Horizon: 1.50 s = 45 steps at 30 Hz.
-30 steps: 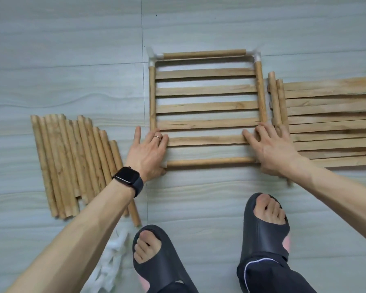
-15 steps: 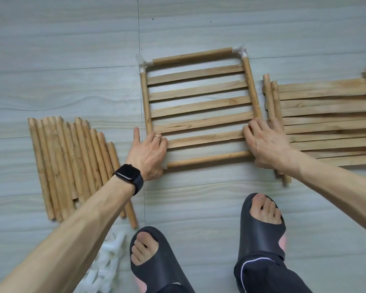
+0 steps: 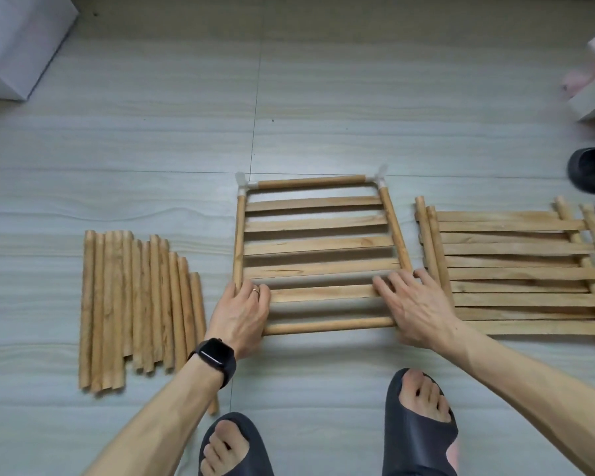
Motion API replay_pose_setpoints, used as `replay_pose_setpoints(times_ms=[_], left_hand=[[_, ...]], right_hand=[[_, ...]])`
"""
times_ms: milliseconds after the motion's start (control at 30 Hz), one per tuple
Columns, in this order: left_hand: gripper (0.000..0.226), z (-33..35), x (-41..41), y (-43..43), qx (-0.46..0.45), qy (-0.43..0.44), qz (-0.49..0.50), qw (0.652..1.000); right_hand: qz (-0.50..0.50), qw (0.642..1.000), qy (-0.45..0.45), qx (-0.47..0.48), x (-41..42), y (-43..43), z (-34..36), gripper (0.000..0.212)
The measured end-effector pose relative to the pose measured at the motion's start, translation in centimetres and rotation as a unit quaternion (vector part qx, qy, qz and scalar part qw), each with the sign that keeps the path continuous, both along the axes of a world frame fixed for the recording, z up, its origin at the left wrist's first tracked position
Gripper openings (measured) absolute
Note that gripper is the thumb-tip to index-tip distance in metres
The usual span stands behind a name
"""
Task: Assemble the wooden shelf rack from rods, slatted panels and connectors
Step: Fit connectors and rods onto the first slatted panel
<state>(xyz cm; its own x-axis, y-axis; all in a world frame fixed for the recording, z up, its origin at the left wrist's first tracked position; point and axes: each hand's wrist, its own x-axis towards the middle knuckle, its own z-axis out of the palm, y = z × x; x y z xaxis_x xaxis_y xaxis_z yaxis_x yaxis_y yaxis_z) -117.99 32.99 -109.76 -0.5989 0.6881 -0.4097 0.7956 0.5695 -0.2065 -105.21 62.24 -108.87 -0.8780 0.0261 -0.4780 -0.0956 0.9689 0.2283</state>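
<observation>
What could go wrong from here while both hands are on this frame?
1. Only the far corners show white connectors; the near rod could slip out or seat crooked under the left hand and right hand.
2. The right hand sits right beside the stacked panels; a push may knock them askew.

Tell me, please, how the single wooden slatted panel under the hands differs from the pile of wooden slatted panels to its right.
The single wooden slatted panel has a round rod across its far end, joined by whitish corner connectors; the pile of wooden slatted panels shows no connectors. The single panel lies alone; the pile's layers overlap askew. Both are pale wood, flat on the floor.
</observation>
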Motion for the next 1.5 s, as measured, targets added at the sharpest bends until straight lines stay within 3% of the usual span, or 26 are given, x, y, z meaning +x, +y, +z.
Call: replay_pose_setpoints(times_ms=[167,333,467,600,733,867,1033,1367,1433,1500], left_hand=[[0.038,0.5,1.7,-0.8,0.005,-0.009,0.027,1.0],[0.047,0.2,2.7,-0.6,0.006,-0.007,0.03,1.0],[0.057,0.1,3.7,-0.8,0.018,-0.053,0.063,0.996],[0.092,-0.1,4.8,-2.3,0.071,-0.09,0.09,0.989],[0.096,-0.4,4.0,-1.7,0.166,-0.083,0.148,0.971],[0.104,-2.5,1.4,0.1,0.126,-0.14,0.201,0.961],[0.113,-5.9,1.5,0.0,0.069,-0.136,0.19,0.97],[0.115,-4.8,1.0,0.8,0.007,-0.177,0.202,0.963],[0.108,-4.1,0.9,0.3,0.054,-0.195,0.213,0.956],[0.088,-3.1,0.9,-0.9,0.163,-0.158,0.266,0.937]], right_hand=[[0.012,1.0,0.017,-0.008,0.8,-0.5,0.1,0.035],[0.01,1.0,0.021,-0.001,1.2,-0.5,-0.4,0.037],[-0.023,0.999,0.001,-0.027,2.0,-0.2,-0.6,0.053],[-0.059,0.99,-0.089,-0.092,3.6,0.0,-0.7,0.08],[-0.097,0.98,-0.033,-0.171,2.8,-0.4,-0.2,0.08],[-0.121,0.977,-0.017,-0.174,-2.2,-1.9,-1.9,0.103],[-0.114,0.981,-0.042,-0.153,-2.8,-2.8,-6.6,0.103],[-0.139,0.977,-0.116,-0.114,-3.6,-3.4,-5.7,0.1],[-0.141,0.976,-0.128,-0.103,-3.9,-3.7,-5.5,0.099],[-0.139,0.978,-0.121,-0.092,-4.0,-4.2,-5.5,0.098]])
